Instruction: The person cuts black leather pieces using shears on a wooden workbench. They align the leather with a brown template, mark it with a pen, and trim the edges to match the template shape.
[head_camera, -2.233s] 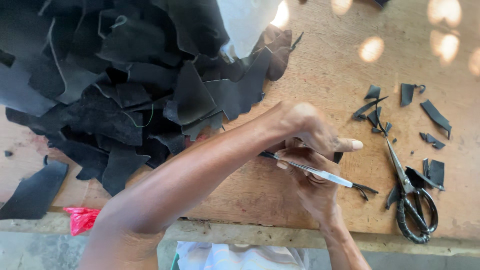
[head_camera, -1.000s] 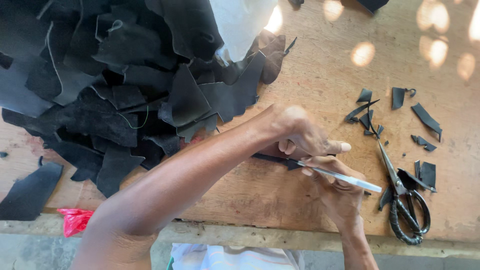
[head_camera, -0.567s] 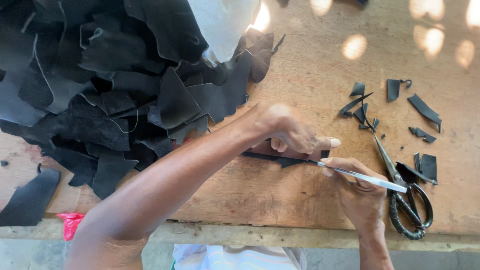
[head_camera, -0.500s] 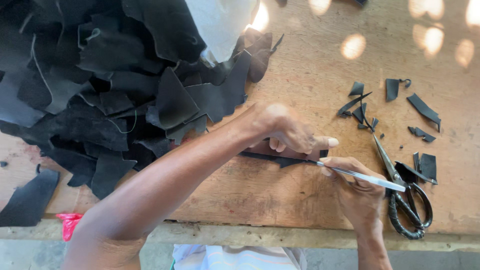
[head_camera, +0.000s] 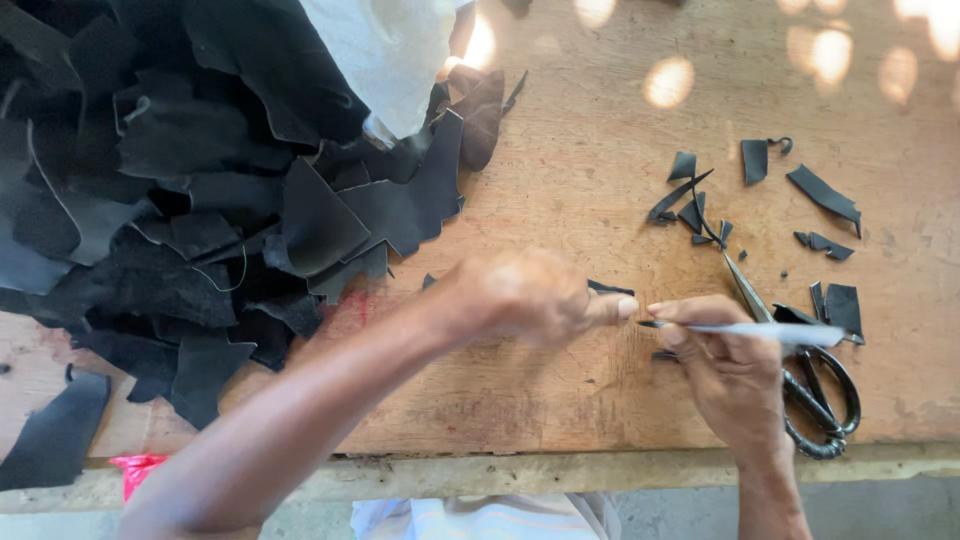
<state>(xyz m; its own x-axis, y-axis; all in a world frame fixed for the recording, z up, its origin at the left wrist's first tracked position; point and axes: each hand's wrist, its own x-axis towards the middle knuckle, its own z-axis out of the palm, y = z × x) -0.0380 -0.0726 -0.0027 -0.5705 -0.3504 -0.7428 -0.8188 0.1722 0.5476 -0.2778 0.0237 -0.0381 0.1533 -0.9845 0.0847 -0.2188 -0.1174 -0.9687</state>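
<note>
Right hand grips pen | left hand presses black strip

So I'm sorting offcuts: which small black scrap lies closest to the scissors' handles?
The squarish black scrap just above the scissors, right of the blades; the other small pieces lie farther up the wooden table.

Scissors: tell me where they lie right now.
In the head view the black-handled scissors lie on the wooden table at lower right, just beyond the right hand, among small black leather offcuts.
</note>
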